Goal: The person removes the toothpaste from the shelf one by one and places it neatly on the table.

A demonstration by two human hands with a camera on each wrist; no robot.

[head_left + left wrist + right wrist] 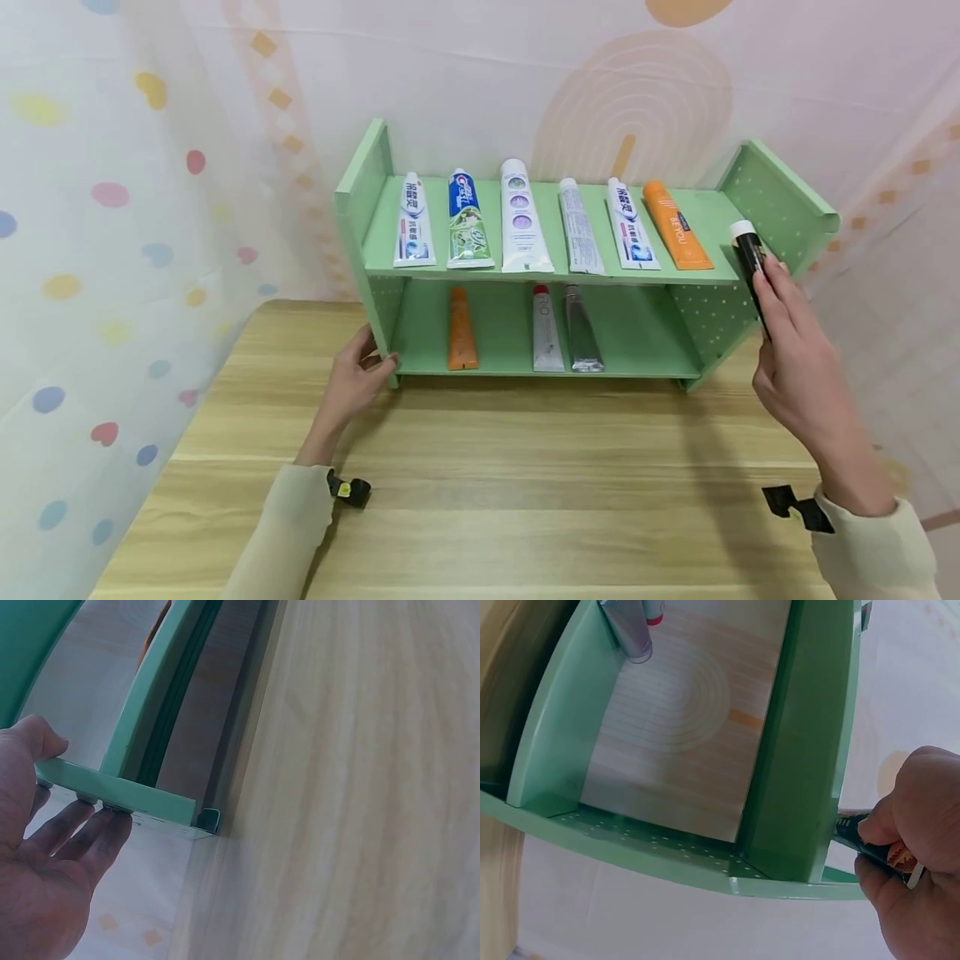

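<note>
A black tube with a white cap is in my right hand, pinched between thumb and fingers. It leans cap-up over the right end of the upper shelf, beside an orange tube. In the right wrist view the dark tube overlaps that shelf's front edge. My left hand grips the lower left side panel of the green two-tier rack. In the left wrist view the thumb lies on one side of the panel and the fingers on the other.
Several toothpaste tubes lie in a row on the upper shelf, among them a blue-green tube. The lower shelf carries an orange tube, a red-capped tube and a grey tube. The rack stands on a wooden table before a patterned curtain.
</note>
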